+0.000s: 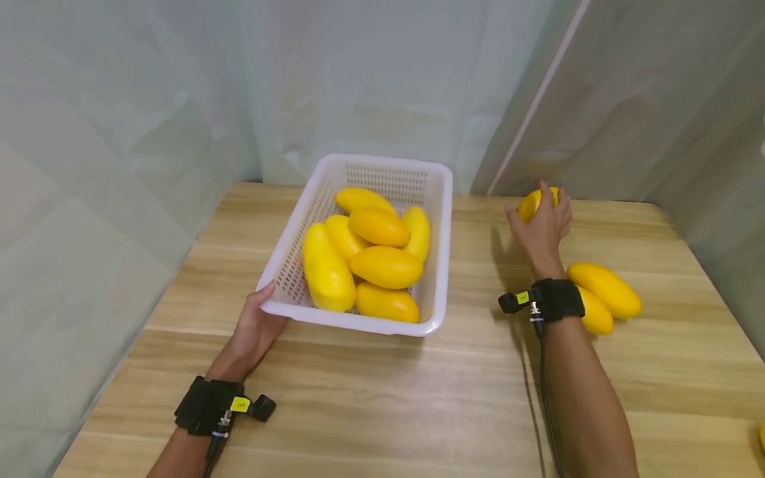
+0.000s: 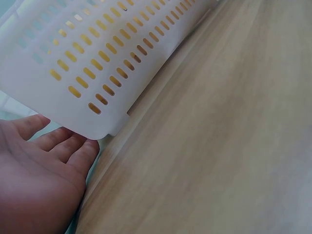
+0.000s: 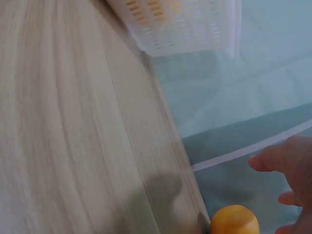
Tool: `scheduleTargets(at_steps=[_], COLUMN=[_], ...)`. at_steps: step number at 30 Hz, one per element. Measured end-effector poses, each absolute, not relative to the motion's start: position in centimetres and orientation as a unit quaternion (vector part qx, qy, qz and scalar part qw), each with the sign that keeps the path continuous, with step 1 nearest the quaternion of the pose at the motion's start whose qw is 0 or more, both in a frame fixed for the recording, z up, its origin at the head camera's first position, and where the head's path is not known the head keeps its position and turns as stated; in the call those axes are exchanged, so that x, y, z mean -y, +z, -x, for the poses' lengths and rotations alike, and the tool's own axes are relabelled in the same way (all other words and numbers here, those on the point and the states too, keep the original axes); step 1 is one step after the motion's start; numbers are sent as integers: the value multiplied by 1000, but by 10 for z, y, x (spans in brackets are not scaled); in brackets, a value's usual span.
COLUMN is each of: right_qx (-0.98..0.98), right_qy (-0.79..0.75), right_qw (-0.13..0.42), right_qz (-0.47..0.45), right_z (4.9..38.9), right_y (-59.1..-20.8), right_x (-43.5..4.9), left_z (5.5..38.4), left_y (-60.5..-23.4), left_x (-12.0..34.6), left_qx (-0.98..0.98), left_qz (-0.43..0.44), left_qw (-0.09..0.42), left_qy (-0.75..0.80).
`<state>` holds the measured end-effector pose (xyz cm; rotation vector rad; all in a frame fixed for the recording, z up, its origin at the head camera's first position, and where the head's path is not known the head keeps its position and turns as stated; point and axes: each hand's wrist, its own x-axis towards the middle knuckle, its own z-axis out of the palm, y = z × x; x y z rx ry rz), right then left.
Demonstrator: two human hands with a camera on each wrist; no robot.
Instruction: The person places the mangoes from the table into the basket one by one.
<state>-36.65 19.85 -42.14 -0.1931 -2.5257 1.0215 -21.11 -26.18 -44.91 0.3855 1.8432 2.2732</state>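
A white plastic basket (image 1: 444, 265) with slotted walls holds several yellow mangoes (image 1: 385, 267). At its near left corner, my left hand (image 1: 254, 328) holds the basket, thumb at the rim and fingers against the outer wall; the left wrist view shows those fingers (image 2: 73, 146) at the lower corner. My right hand (image 1: 544, 229) reaches over a single mango (image 1: 528, 207) by the table's far edge, thumb and fingers spread about it. In the right wrist view a gap shows between the thumb (image 3: 268, 161) and that mango (image 3: 235, 220).
Two more mangoes (image 1: 603, 290) lie side by side on the wooden table (image 1: 466, 398), partly behind my right wrist. Another yellow thing (image 1: 762, 435) is cut off at the right edge. A pale curtain (image 1: 382, 79) hangs behind the table. Cables run from both wrist cameras.
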Motion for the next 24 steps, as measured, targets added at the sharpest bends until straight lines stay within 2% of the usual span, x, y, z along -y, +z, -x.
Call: scheduleTargets(at_steps=[24], right_qx=[910], right_qy=[360], right_qw=[190], right_qz=[77], right_z=[381], right_y=[-426], right_x=[-211], left_z=[213], left_y=[-450], left_x=[263], left_qx=[-630], left_qz=[-130], left_qw=[96], left_qy=[760])
